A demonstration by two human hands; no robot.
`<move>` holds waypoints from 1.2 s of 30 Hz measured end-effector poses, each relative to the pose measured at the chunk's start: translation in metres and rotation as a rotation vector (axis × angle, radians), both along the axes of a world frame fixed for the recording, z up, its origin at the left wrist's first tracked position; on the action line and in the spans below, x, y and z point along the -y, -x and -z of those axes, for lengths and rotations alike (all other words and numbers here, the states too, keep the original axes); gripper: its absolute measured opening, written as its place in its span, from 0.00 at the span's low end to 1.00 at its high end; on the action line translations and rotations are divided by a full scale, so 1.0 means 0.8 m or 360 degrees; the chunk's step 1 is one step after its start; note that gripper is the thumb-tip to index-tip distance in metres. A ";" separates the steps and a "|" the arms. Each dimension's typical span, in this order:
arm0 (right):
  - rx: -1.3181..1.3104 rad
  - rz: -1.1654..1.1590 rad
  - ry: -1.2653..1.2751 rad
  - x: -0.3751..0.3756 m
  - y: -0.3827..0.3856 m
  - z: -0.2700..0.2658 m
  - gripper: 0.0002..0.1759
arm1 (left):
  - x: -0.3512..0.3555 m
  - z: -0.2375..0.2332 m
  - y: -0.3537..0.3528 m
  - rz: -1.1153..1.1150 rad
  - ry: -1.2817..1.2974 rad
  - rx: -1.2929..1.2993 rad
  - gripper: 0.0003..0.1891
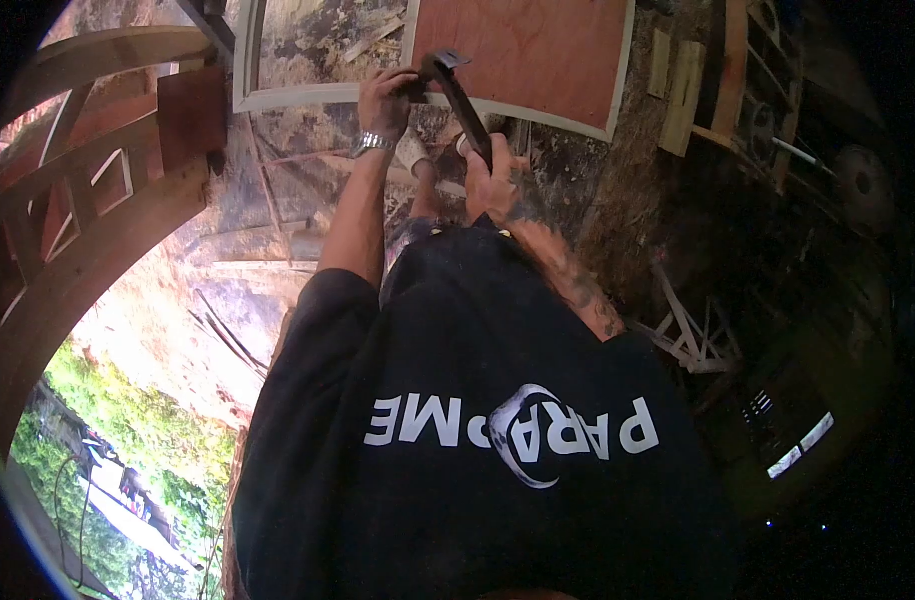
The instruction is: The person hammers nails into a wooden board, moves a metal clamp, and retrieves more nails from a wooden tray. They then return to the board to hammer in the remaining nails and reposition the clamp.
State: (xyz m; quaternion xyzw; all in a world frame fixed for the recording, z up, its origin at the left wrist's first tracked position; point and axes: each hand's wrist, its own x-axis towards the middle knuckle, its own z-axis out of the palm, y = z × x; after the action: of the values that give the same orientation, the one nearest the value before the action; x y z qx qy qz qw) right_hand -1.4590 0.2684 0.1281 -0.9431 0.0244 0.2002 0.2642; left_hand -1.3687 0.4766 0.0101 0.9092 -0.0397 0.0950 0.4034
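Observation:
My right hand (494, 182) is closed round the handle of a hammer (462, 108), whose metal head is up beside my left hand. At the near edge of a pale wooden frame (328, 95), my left hand (386, 103) has its fingers curled in, with a metal-banded watch on the wrist. What those fingers hold, if anything, is hidden. A reddish-brown panel (528, 60) fills the right part of the frame. The hammer head lies over the frame's edge, near the panel's lower left corner.
A curved slatted wooden piece (118, 235) stands at the left. Loose boards (683, 98) lie to the right of the frame, with more timber beyond. My feet are below the frame, on stained ground (578, 185). Thin sticks (228, 335) lie at the lower left.

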 end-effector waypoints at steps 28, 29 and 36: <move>0.0589 0.0288 -0.0897 0.014 0.031 -0.001 0.24 | -0.012 -0.018 -0.025 -0.0173 0.0273 -0.0248 0.19; 0.0537 0.0188 -0.0707 0.020 0.032 0.027 0.25 | -0.012 -0.020 -0.025 -0.0170 0.0284 -0.0294 0.19; 0.0512 -0.0086 -0.0468 0.017 0.004 0.014 0.26 | -0.023 -0.003 -0.023 -0.0083 0.0429 -0.0383 0.21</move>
State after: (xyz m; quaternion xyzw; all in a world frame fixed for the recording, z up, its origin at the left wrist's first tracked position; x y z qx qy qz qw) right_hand -1.4621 0.2550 0.1173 -0.9146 -0.0729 0.0555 0.3938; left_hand -1.3504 0.4952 0.0129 0.8524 0.0455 0.0003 0.5209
